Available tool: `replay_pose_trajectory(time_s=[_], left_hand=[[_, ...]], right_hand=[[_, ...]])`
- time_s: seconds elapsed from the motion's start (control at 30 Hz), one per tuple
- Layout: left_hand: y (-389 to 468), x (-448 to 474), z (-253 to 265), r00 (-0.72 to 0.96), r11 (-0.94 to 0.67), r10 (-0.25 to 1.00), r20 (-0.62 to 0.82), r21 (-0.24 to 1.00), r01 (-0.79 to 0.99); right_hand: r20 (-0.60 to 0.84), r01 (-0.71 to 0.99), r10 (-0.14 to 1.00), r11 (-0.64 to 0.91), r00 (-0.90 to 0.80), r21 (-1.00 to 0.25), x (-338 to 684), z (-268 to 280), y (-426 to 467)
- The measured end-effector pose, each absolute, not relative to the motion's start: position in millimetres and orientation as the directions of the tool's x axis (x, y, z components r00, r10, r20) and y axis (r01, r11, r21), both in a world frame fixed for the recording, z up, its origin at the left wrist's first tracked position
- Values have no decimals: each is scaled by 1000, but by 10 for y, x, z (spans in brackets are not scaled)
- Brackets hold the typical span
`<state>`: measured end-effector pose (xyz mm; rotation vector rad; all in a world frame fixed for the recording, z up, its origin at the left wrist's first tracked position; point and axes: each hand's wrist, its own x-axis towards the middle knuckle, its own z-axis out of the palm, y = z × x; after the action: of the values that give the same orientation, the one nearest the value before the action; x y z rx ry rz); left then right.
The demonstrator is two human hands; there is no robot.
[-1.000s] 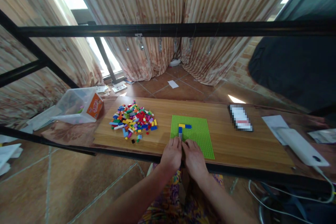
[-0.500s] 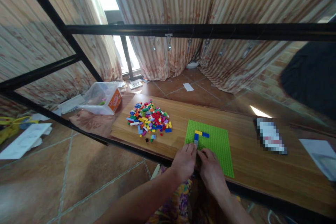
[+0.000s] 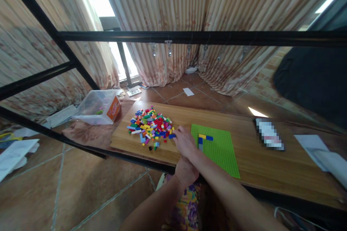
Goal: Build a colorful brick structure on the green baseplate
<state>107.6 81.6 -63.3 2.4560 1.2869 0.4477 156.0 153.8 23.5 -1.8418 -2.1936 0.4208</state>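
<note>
My right hand (image 3: 184,141) reaches leftward across my left hand, its slightly parted fingertips at a blue brick (image 3: 171,136) on the right edge of a pile of mixed toy bricks (image 3: 151,124). Whether the fingertips touch that brick is unclear. Beneath my right wrist, near the table's front edge, lies my left hand (image 3: 186,172), curled, with its fingers mostly hidden. A green baseplate (image 3: 222,151) is right of my hands. On it, a yellow brick (image 3: 202,136) joins a blue brick (image 3: 209,138) on its right; another blue brick (image 3: 200,140) and a grey piece (image 3: 200,146) run toward me.
The wooden table (image 3: 252,162) also carries a pixelated phone-like object (image 3: 269,133) at the right. Beyond its left end stands a clear plastic bin (image 3: 94,110) with an orange label. A black metal bar (image 3: 173,37) crosses in front of the curtains. Papers (image 3: 311,148) lie at the right.
My right hand has left the baseplate and moved left to the edge of the brick pile, crossing over my left hand. My left hand has drawn back toward me. The camera view has shifted slightly.
</note>
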Motion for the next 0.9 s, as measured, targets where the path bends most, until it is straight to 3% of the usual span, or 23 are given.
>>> replay_pose_trajectory(time_s=[0.17, 0.53, 0.73, 0.9], left_hand=[[846, 1001, -762, 642, -674, 738, 207, 273, 687], [788, 1007, -636, 645, -685, 728, 231, 218, 695], [751, 1018, -559, 635, -649, 756, 159, 308, 696], [725, 1032, -599, 607, -622, 774, 180, 396, 676]], right_hand=[[-40, 945, 978, 186, -204, -270, 1449, 180, 1656], [-39, 934, 985, 144, -165, -327, 1521, 80, 1601], [70, 917, 967, 256, -247, -306, 1452, 74, 1571], [113, 885, 955, 295, -272, -360, 1433, 47, 1606]])
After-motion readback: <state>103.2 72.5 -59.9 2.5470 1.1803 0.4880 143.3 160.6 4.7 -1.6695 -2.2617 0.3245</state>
